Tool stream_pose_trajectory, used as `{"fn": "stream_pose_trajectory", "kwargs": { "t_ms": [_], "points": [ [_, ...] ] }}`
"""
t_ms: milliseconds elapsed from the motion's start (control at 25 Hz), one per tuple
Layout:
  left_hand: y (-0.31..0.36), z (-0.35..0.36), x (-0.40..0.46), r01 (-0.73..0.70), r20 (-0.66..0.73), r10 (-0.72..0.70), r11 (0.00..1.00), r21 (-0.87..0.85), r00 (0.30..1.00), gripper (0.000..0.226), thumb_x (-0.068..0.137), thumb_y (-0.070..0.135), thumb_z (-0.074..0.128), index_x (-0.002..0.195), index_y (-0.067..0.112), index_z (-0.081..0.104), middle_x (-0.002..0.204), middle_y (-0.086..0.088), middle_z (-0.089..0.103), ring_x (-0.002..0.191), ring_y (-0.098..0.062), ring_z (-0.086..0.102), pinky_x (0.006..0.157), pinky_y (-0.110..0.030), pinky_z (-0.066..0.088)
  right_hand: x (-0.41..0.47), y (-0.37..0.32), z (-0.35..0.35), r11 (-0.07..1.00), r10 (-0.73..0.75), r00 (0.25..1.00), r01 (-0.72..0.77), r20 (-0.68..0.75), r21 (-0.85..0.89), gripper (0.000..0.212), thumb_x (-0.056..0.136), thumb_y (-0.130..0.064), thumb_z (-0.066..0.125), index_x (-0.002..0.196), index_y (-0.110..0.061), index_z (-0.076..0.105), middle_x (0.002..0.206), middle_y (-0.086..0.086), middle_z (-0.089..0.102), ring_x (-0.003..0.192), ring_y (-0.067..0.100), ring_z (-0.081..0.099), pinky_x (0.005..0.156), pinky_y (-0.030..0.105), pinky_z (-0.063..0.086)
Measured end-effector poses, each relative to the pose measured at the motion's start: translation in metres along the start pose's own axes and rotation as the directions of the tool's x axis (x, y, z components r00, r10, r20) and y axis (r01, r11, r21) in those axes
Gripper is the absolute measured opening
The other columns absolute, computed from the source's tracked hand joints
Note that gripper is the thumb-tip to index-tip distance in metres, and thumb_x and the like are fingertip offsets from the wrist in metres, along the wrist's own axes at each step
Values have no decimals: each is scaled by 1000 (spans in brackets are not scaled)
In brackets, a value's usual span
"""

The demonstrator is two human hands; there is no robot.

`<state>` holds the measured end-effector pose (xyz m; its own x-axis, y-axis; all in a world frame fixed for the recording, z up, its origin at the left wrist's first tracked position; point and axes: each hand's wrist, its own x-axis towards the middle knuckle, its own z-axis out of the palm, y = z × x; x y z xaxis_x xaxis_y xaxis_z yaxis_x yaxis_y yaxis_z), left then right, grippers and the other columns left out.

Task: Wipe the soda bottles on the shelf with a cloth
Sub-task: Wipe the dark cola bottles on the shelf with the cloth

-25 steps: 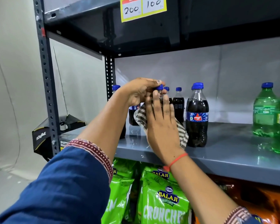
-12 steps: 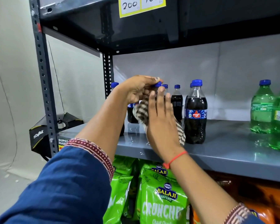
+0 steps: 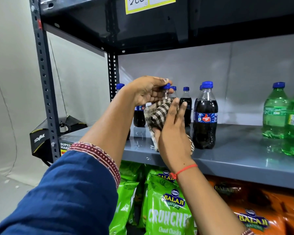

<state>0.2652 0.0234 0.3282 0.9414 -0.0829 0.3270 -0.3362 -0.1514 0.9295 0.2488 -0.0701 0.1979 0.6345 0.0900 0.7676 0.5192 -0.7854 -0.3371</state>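
Fingers (image 3: pixel 161 83) of left hand (image 3: pixel 146 92) pinch bottle cap (image 3: pixel 166 86); right hand (image 3: pixel 174 133) presses cloth (image 3: pixel 157 112) above grey shelf (image 3: pixel 236 158).

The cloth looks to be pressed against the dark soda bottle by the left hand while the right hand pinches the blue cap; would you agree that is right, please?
Not quite: the hands are swapped. In the head view, the right hand presses the cloth against the dark soda bottle, while the left hand pinches the blue cap. The rest stands.
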Motion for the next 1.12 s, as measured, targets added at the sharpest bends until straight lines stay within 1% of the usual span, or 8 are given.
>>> {"fn": "stream_pose_trajectory", "kwargs": {
  "t_ms": [160, 480, 600, 640, 720, 800, 960, 1120],
  "points": [
    [-1, 0, -2, -6, -13, 6, 1000, 9, 1000, 19, 87, 16, 50, 98, 6, 62, 87, -9, 69, 70, -14, 68, 66, -24, 57, -6, -2, -3, 979, 95, 995, -88, 29, -185, 87, 91, -21, 49, 139, -5, -21, 152, 26, 10, 98, 31, 64, 56, 31, 43],
    [3, 5, -5, 18, -48, -15, 997, 73, 999, 22, 86, 19, 53, 103, 8, 60, 89, -7, 67, 78, -14, 63, 67, -20, 55, -29, 5, -44, 953, -20, 1000, 19, -2, -303, 67, 89, -9, 43, 144, -9, 5, 128, 14, 54, 87, 30, 66, 54, 30, 28],
    [13, 18, -11, -204, -249, 267, 946, 250, 931, 15, 84, 20, 55, 89, 13, 67, 94, 3, 68, 92, -1, 54, 79, -25, 50, -36, 22, -76, 971, -30, 988, -8, -154, -237, 71, 84, -14, 53, 144, -15, 15, 120, 13, 61, 76, 31, 65, 52, 27, 28],
    [20, 27, -13, -328, -312, 423, 891, 312, 851, 15, 83, 22, 55, 72, 22, 66, 76, 9, 63, 67, 0, 51, 76, -27, 48, -34, 29, -86, 971, -24, 976, -29, -217, -236, 73, 82, -14, 57, 143, -14, 17, 119, 14, 62, 74, 32, 65, 52, 27, 30],
    [37, 53, -15, -530, -197, 642, 740, 414, 741, 30, 80, 26, 54, 50, 27, 51, 69, 8, 47, 66, -7, 41, 64, -25, 40, -24, 43, -99, 968, 3, 962, -71, -273, -240, 76, 79, -10, 58, 143, -12, 17, 126, 19, 57, 82, 37, 64, 55, 31, 42],
    [49, 82, -10, -565, 28, 621, 692, 450, 783, 19, 82, 29, 53, 63, 26, 58, 83, 1, 51, 77, -13, 44, 62, -22, 38, -10, 53, -102, 953, 3, 977, -68, -215, -294, 79, 81, -7, 54, 144, -11, 8, 141, 22, 42, 101, 39, 57, 71, 41, 49],
    [34, 99, 16, -280, 153, 236, 846, 454, 960, 16, 90, 26, 45, 81, 13, 46, 85, -8, 44, 79, -18, 39, 62, -26, 31, -1, 68, -87, 942, -35, 998, 48, 46, -333, 82, 89, -15, 45, 142, -15, -17, 156, 16, -5, 136, 37, 18, 107, 44, 30],
    [8, 95, 33, -177, 138, 157, 974, 145, 978, 15, 86, 14, 53, 79, 5, 61, 78, -11, 60, 80, -23, 54, 78, -31, 44, 0, 73, -72, 962, -70, 993, 91, 91, -257, 78, 92, -31, 31, 125, -16, -38, 151, 20, -22, 140, 40, -9, 115, 43, 7]
  ]
}}
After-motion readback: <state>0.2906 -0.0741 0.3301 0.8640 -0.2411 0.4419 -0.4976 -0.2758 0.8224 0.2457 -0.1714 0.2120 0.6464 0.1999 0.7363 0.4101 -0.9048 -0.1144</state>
